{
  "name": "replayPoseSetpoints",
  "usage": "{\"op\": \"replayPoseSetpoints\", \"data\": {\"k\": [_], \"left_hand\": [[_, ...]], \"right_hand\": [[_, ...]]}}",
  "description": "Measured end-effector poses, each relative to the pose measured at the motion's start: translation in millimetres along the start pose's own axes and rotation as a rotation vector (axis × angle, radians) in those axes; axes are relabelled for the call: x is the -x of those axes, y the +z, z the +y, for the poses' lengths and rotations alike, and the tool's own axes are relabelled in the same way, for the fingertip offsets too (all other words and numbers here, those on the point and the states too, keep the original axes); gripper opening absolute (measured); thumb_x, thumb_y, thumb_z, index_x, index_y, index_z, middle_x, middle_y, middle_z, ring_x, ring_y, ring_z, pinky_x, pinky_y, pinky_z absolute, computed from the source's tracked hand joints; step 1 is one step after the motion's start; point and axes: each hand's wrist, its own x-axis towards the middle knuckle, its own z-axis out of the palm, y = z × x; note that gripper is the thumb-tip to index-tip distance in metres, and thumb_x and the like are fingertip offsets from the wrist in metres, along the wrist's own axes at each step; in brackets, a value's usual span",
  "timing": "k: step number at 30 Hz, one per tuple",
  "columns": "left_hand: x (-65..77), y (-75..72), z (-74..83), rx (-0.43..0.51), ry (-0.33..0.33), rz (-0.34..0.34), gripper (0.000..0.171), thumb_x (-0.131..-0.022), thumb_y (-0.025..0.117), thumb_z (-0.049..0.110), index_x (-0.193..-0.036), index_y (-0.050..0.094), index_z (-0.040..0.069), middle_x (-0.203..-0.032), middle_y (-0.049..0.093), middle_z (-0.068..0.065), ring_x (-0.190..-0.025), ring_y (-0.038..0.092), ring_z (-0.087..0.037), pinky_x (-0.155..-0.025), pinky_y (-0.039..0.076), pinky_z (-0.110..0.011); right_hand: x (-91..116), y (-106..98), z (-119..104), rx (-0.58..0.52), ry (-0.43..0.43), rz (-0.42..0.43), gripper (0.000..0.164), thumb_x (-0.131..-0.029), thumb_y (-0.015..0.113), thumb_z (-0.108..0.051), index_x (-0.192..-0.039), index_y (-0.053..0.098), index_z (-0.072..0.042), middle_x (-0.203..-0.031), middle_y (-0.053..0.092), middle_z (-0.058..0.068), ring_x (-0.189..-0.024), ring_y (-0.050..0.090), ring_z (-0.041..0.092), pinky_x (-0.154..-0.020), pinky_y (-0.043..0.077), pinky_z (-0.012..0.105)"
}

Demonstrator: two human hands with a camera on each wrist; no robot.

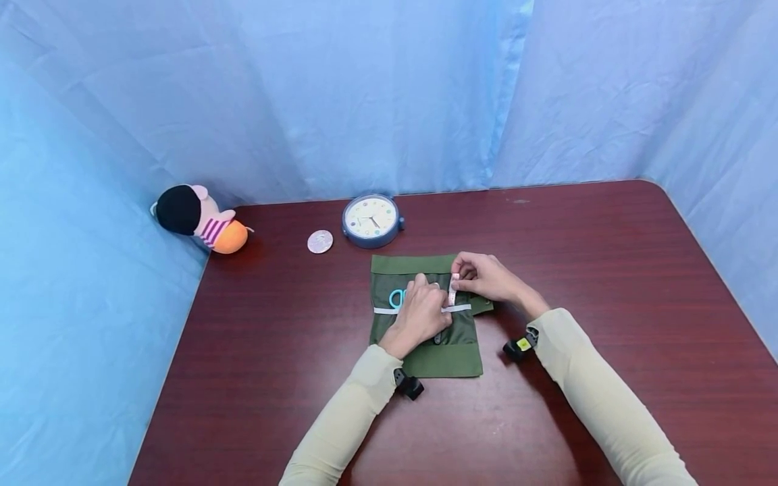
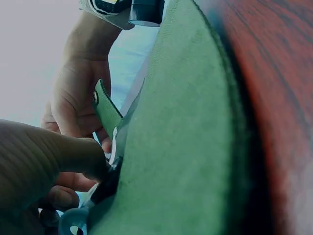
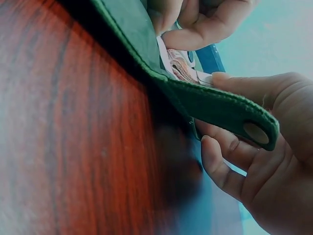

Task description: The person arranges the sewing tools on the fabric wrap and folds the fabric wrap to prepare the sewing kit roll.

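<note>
A green fabric roll-up pouch (image 1: 450, 361) lies unfolded on the table, with a white elastic band (image 1: 384, 311) across its middle. My right hand (image 1: 491, 278) pinches the upper end of a pale folded strip, which looks like a tape measure (image 1: 452, 291); its stacked folds (image 3: 180, 67) show at the band in the right wrist view. My left hand (image 1: 421, 310) bends over the pouch and pinches the band beside the strip. Blue-handled scissors (image 1: 396, 298) sit under the band, partly covered by the left hand. A snap tab (image 3: 225, 110) sticks out from the pouch's right side.
Behind the pouch stands a blue round clock (image 1: 371, 221), with a pale disc (image 1: 319, 241) left of it. A plush toy (image 1: 209, 219) lies at the table's far left corner. Blue curtains (image 1: 377, 94) hang along the table's back and sides.
</note>
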Motion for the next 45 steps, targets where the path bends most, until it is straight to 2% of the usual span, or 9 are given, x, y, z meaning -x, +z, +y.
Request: {"op": "replayPoseSetpoints", "data": {"k": [9, 17, 24, 32, 38, 45], "left_hand": [[1.7, 4.2, -3.0, 0.004, 0.039, 0.056, 0.002, -0.076, 0.074, 0.019, -0.074, 0.075, 0.020, -0.078, 0.071, 0.006, -0.081, 0.049, -0.018, -0.075, 0.038, -0.031], [2.8, 3.5, -4.7, 0.014, 0.058, 0.075, 0.004, -0.076, 0.076, 0.018, -0.073, 0.074, 0.020, -0.075, 0.069, 0.006, -0.082, 0.049, -0.018, -0.077, 0.039, -0.031], [2.4, 5.2, -6.3, 0.026, 0.063, 0.081, 0.003, -0.074, 0.075, 0.018, -0.075, 0.075, 0.020, -0.076, 0.070, 0.007, -0.082, 0.050, -0.018, -0.078, 0.040, -0.032], [2.5, 5.5, -7.2, 0.029, 0.070, 0.080, 0.004, -0.077, 0.075, 0.018, -0.073, 0.074, 0.019, -0.077, 0.070, 0.006, -0.080, 0.047, -0.017, -0.076, 0.038, -0.030], [3.7, 4.6, -8.1, 0.041, 0.076, 0.073, 0.006, -0.080, 0.075, 0.019, -0.074, 0.074, 0.019, -0.076, 0.069, 0.006, -0.079, 0.046, -0.017, -0.076, 0.036, -0.030], [4.0, 4.2, -9.0, 0.027, 0.104, 0.096, 0.005, -0.078, 0.074, 0.019, -0.073, 0.073, 0.020, -0.075, 0.069, 0.007, -0.078, 0.046, -0.017, -0.076, 0.035, -0.030]], "right_hand": [[1.2, 1.6, -0.5, 0.003, -0.020, 0.011, 0.015, -0.089, 0.075, -0.009, -0.097, 0.063, -0.007, -0.088, 0.074, 0.008, -0.085, 0.071, 0.016, -0.078, 0.057, 0.025], [1.4, 3.7, -7.5, -0.005, -0.017, -0.068, 0.031, -0.081, 0.079, -0.003, -0.103, 0.057, -0.005, -0.089, 0.071, 0.008, -0.083, 0.069, 0.014, -0.076, 0.058, 0.026], [-1.5, 6.5, -12.6, 0.001, -0.016, -0.076, 0.042, -0.077, 0.081, 0.002, -0.109, 0.053, -0.001, -0.088, 0.066, 0.009, -0.080, 0.069, 0.014, -0.073, 0.056, 0.025], [-1.1, 8.9, -14.5, 0.037, -0.036, -0.037, 0.043, -0.078, 0.080, 0.001, -0.111, 0.052, -0.002, -0.088, 0.067, 0.008, -0.079, 0.069, 0.014, -0.074, 0.056, 0.029], [-0.6, 8.7, -14.2, 0.064, -0.068, -0.063, 0.042, -0.078, 0.081, 0.001, -0.111, 0.054, -0.003, -0.089, 0.067, 0.007, -0.080, 0.065, 0.014, -0.076, 0.055, 0.031], [-0.9, 8.6, -11.2, 0.048, -0.051, -0.081, 0.042, -0.079, 0.080, 0.001, -0.111, 0.053, -0.004, -0.089, 0.066, 0.007, -0.080, 0.066, 0.014, -0.076, 0.055, 0.031]]}}
